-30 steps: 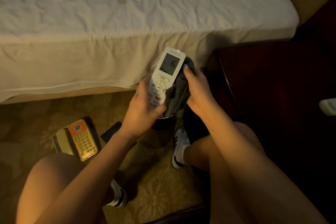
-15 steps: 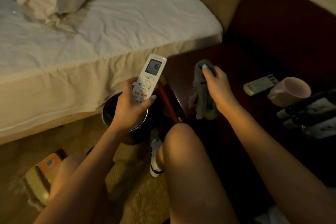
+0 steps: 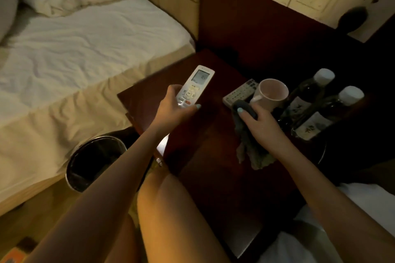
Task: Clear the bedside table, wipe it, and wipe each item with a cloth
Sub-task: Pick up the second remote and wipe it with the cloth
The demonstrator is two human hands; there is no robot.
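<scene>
I see the left hand (image 3: 171, 110) gripping the white remote (image 3: 195, 86) above the left side of the dark bench (image 3: 203, 166). The right hand (image 3: 261, 124) clutches the grey cloth (image 3: 252, 152), just on the near side of a flat remote (image 3: 238, 93) and a mug (image 3: 271, 93).

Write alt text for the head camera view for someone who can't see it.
The left hand holds a white remote over a dark table, while the right hand grips a grey cloth beside a mug, a second remote and two bottles. A bed lies alongside.
</scene>
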